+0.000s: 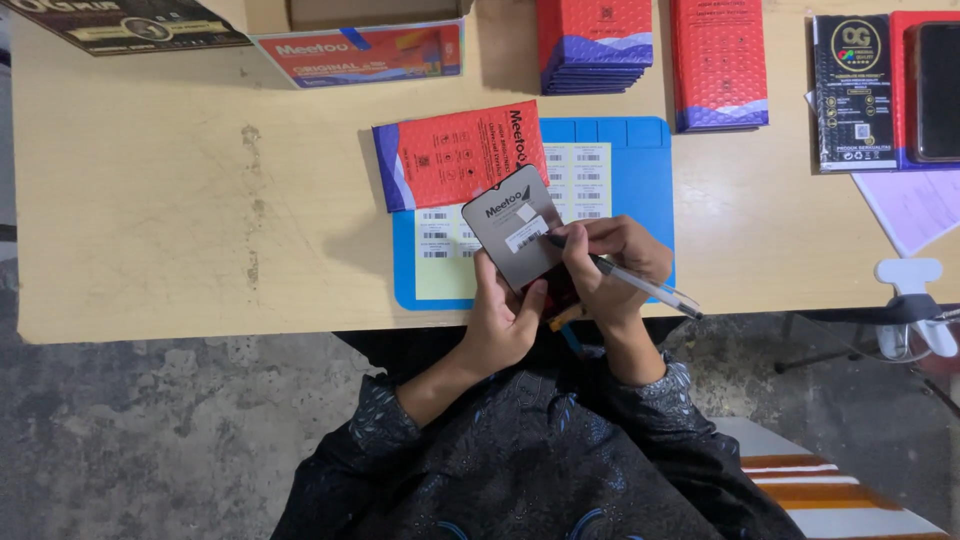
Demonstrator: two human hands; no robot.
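Fingers, right hand (612, 262): pinched narrow round a pen (640, 286), its tip on the small white label (526, 234).
Fingers, left hand (508, 312): wrapped under the near end of a grey panel (512, 226), thumb along its right edge.
Panel, place: held above the blue mat (640, 160), near edge of the counter (180, 200).
Handling (judged): light, thin, stiff, smooth-faced, likely fragile; hold by edges.
Long axis: near to far, notched end far-left.
Around: red packet (450, 155), barcode sticker sheet (578, 180), red stacks (594, 45) far.
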